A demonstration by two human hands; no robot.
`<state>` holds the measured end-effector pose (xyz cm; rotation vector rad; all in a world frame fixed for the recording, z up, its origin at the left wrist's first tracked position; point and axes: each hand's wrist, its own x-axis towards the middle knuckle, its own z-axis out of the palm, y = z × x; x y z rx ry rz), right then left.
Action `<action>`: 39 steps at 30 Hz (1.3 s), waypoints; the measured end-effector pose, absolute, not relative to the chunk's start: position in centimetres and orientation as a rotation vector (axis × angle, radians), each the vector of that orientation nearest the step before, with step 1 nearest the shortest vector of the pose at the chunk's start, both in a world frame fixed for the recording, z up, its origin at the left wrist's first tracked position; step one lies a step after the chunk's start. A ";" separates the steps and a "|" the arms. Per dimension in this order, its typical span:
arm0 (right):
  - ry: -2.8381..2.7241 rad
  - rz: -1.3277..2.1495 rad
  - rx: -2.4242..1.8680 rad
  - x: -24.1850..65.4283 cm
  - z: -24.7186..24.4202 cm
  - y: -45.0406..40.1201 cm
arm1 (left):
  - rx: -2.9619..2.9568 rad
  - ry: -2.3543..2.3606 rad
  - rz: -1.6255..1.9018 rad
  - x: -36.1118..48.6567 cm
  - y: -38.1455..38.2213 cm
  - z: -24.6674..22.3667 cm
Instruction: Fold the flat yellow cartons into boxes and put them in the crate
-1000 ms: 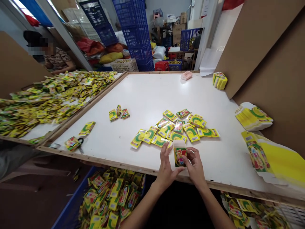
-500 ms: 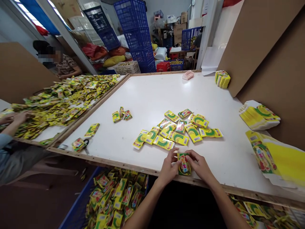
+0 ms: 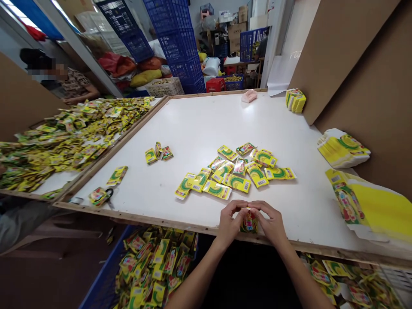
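A small yellow-green printed carton (image 3: 249, 225) stands at the table's front edge, gripped from both sides. My left hand (image 3: 232, 221) is closed on its left, thumb and fingers pinching near the top end. On the right, my right hand (image 3: 268, 221) pinches the same top end, the fingertips of both hands meeting there. The top of the carton is mostly hidden by the fingers. Just beyond my hands lies a loose cluster of similar yellow cartons (image 3: 236, 182), some showing a green curve and a barcode.
Flat unfolded cartons (image 3: 380, 206) and a stacked bundle (image 3: 343, 148) lie right. Scissors (image 3: 110, 193) rest at left beside a carton. A blue crate (image 3: 106, 262) full of cartons sits below the wooden table edge (image 3: 141, 219). A person (image 3: 77, 83) sits beyond a heaped table.
My fingers have moved to the carton's top end and come together there. The view has shifted slightly, and the co-worker's hands at far left are out of view.
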<state>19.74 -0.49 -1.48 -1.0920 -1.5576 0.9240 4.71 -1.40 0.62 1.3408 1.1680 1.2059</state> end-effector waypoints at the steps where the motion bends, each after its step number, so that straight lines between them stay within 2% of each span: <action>1: -1.566 0.901 -1.093 19.8 -1.4 -0.6 | 1.336 1.181 1.214 4.8 -1.5 0.8; 9: -1.538 0.840 -1.298 19.8 -0.8 0.0 | 1.242 1.295 1.244 5.7 -0.7 1.6; 22: -1.546 0.870 -1.129 20.1 -0.8 -0.6 | 1.359 1.261 1.218 4.6 -1.7 0.8; 25: -1.600 0.842 -1.201 19.4 -0.2 1.5 | 1.322 1.487 1.344 1.4 -3.3 2.1; 28: -1.771 0.681 -1.291 17.9 -0.4 4.7 | 1.277 1.892 1.452 -5.3 -6.0 4.0; 33: -2.042 0.506 -1.416 15.7 -2.3 8.0 | 1.556 2.475 1.347 -14.4 -10.8 6.9; 36: -1.951 0.596 -1.396 16.1 -3.2 7.7 | 1.448 2.391 1.393 -13.2 -11.5 6.4; 39: -1.648 0.921 -1.305 17.3 -3.1 5.8 | 1.331 2.029 1.428 -7.9 -9.1 4.3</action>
